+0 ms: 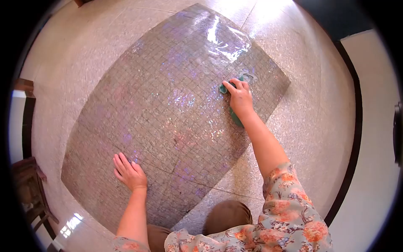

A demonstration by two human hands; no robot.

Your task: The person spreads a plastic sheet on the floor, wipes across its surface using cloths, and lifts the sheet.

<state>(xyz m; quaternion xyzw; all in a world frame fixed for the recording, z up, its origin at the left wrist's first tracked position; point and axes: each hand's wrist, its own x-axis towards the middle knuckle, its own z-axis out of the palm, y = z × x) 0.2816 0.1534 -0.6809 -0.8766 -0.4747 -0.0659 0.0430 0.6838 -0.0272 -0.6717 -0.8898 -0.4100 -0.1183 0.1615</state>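
A clear, shiny plastic sheet (138, 101) with a grid pattern and iridescent glints lies spread over the speckled floor. On its right part, my right hand (241, 97) presses down a green cloth (236, 118), fingers curled over it. Parts of the cloth show beside the fingertips and below the wrist; the rest is hidden under the hand. My left hand (130, 173) rests flat on the lower left of the sheet, fingers stretched out and nothing in it.
Pale speckled floor (302, 113) surrounds the sheet. A dark wooden piece of furniture (31, 193) stands at the left edge. Along the right runs a white wall (375, 126) with a dark baseboard (356, 126). My knee (228, 216) is close to the sheet's near edge.
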